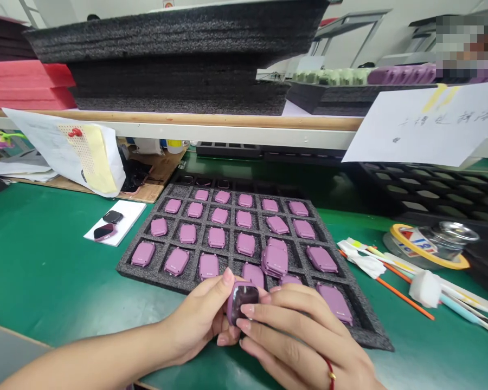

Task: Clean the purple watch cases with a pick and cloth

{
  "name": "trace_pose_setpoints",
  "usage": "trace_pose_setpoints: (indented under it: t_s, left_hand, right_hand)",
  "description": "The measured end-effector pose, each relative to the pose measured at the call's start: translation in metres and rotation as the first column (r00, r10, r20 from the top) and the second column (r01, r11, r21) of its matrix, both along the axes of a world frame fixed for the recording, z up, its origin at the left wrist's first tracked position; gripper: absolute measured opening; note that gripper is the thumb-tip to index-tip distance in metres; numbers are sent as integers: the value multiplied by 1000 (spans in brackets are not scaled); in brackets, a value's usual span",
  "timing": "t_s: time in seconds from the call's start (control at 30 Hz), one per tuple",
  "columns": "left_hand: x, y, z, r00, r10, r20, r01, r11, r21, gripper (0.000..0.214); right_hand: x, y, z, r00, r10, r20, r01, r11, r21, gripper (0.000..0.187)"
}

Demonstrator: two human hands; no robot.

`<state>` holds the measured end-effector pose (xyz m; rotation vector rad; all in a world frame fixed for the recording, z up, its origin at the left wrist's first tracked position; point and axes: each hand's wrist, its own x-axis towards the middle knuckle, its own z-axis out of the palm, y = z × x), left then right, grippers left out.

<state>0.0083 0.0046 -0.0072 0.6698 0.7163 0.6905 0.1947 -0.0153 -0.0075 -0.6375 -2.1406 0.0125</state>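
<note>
Between my left hand [199, 314] and my right hand [293, 330] I hold a mauve smartwatch body [242, 301], its dark glass face turned up and toward me. My left thumb and fingers grip its left side, and my right fingertips press on its lower right edge. Just beyond my hands lies a dark grey foam tray [146, 275] with rows of compartments, most holding one mauve watch body. A small stack of mauve bodies [275, 259] sits in one compartment near my hands. My hands hide the tray's near middle.
A white card [126, 222] with two watches lies left of the tray on the green mat [36, 254]. To the right are swabs and orange sticks [402, 292] and a glass jar [447, 241]. Black foam stacks fill a shelf [179, 120] overhead.
</note>
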Motion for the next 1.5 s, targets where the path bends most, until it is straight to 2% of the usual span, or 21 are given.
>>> trace_pose_setpoints:
  t_s: [0.03, 0.13, 0.23, 0.33, 0.4, 0.63, 0.77, 0.9, 1.07, 1.17, 1.27, 1.37, 1.5]
  left_hand:
    - [0, 0, -1, 1000, 1, -20, -1, 1000, 32, 61]
    - [0, -2, -4, 997, -13, -72, 21, 993, 119, 57]
    - [1, -3, -5, 995, -8, -100, 22, 990, 139, 55]
    - [3, -3, -2, 997, 32, -74, -29, 999, 36, 59]
    - [4, -2, 2, 998, 32, -51, -33, 999, -10, 61]
    - [3, 0, 3, 998, 18, -65, -20, 999, -27, 58]
    - [1, 1, 2, 998, -43, -55, 44, 999, 9, 54]
    - [0, 2, 0, 988, -44, -147, 61, 992, 111, 50]
    - [-1, 0, -4, 966, 36, -257, 56, 939, 341, 46]
    - [-1, -1, -3, 946, 54, -319, 79, 918, 388, 35]
    - [-2, -2, -1, 923, 47, -381, 131, 895, 426, 35]
    - [-3, -3, -2, 894, 19, -447, 216, 857, 468, 37]
    - [-4, -4, -6, 839, -23, -544, 360, 773, 523, 26]
  right_hand:
    - [-4, 0, 1, 999, -33, -19, 33, 999, -27, 20]
    - [-12, -1, 0, 993, -90, -74, 73, 976, -206, 52]
    - [-13, 1, -1, 991, -71, -116, 22, 927, -374, 50]
    - [-10, 4, -1, 988, -60, -144, -7, 903, -430, 52]
    - [-8, 5, 0, 990, -58, -132, -4, 904, -428, 54]
    - [-2, 8, -1, 998, 3, -63, -27, 924, -380, 57]
    - [9, 18, 0, 991, -123, -47, 102, 943, -317, 48]
    - [11, 23, 0, 985, -162, -56, 141, 953, -267, 47]
    - [7, 20, 0, 991, -136, -16, 130, 971, -201, 46]
    - [6, 19, 0, 988, -152, -29, 144, 972, -187, 47]
    - [10, 22, 2, 985, -166, -50, 154, 969, -193, 48]
    - [21, 30, 4, 965, -260, -39, 248, 949, -193, 42]
    - [44, 49, 5, 890, -454, 44, 445, 844, -299, 36]
